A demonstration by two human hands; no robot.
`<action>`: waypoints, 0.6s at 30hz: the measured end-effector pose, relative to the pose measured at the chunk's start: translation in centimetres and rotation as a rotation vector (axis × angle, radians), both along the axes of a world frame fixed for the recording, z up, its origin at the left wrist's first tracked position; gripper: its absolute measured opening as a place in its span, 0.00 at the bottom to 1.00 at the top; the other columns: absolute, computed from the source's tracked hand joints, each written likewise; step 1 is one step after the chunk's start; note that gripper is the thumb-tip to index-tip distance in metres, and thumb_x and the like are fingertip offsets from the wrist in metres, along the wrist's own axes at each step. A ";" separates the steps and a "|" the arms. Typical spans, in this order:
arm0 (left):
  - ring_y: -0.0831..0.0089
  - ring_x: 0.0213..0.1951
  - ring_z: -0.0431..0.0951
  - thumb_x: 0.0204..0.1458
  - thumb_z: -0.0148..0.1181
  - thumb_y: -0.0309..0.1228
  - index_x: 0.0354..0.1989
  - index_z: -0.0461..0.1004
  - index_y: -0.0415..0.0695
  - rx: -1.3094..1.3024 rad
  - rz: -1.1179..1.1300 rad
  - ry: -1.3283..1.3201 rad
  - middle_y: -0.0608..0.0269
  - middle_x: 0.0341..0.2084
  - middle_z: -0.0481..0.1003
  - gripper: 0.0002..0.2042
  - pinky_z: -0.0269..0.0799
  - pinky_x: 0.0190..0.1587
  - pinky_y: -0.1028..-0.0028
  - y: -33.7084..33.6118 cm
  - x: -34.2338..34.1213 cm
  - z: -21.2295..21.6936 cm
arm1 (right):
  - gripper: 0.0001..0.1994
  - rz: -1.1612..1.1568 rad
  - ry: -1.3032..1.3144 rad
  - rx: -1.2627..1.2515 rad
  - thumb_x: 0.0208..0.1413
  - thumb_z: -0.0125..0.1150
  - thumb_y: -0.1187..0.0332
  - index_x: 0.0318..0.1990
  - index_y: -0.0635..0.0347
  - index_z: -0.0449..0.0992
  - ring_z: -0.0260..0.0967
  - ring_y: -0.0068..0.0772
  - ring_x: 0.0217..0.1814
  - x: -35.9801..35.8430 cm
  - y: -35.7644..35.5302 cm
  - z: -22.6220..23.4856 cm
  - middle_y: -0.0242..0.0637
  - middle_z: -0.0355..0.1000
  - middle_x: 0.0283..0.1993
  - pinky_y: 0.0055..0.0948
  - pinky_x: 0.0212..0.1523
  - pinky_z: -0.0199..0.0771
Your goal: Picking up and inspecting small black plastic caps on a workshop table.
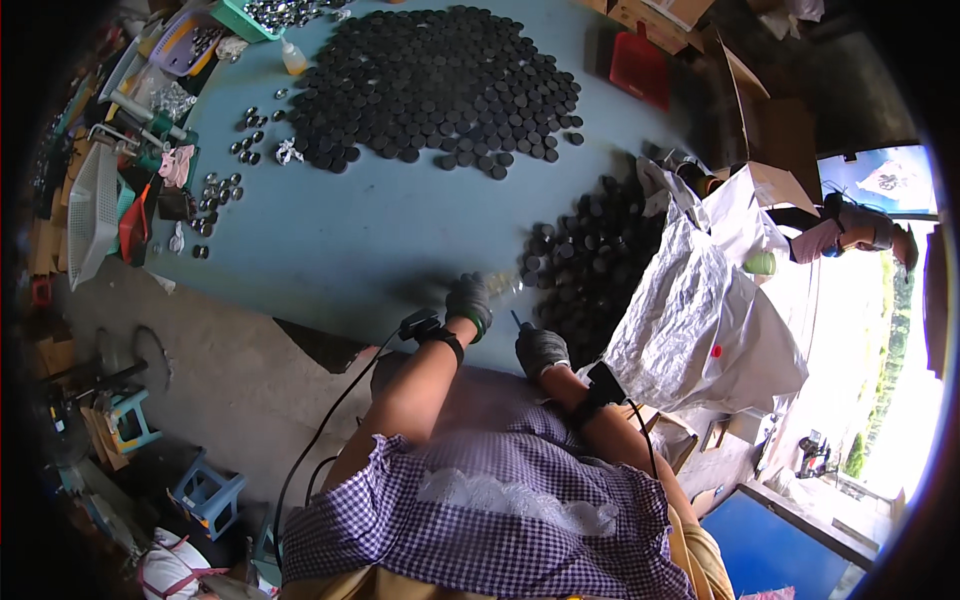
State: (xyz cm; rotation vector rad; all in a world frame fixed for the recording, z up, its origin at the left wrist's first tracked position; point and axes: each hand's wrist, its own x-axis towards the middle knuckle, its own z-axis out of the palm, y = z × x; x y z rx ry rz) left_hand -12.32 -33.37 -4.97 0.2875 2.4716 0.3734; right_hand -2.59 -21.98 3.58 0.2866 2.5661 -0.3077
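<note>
My left hand (pixel 468 302), in a dark grey glove, is closed at the near part of the blue-green table (pixel 330 240). At its fingers is a clear, yellowish thing (pixel 500 283), blurred, its kind hard to make out. My right hand (pixel 542 350), gloved alike, is closed around a thin blue stick-like tool (pixel 516 319) that points up and left. Beside both hands, to the right, lies a heap of small black round discs (pixel 590 260). Farther off, a wide spread of the same black discs (pixel 430 80) covers the table's far side.
A crumpled silvery sheet (pixel 690 300) borders the heap on the right. Small shiny metal pieces (pixel 215 195), a squeeze bottle (pixel 293 57) and white scraps (pixel 288 151) lie on the left. A red dustpan-like piece (pixel 640 68) and cardboard boxes (pixel 780 130) stand far right.
</note>
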 end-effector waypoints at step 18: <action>0.55 0.49 0.66 0.28 0.69 0.37 0.48 0.57 0.41 -0.049 -0.087 -0.026 0.49 0.44 0.65 0.36 0.65 0.50 0.64 0.0 -0.3 -0.9 | 0.12 0.035 0.028 0.013 0.50 0.42 0.65 0.32 0.60 0.72 0.70 0.49 0.27 -1.7 -0.8 -0.7 0.47 0.72 0.24 0.45 0.26 0.67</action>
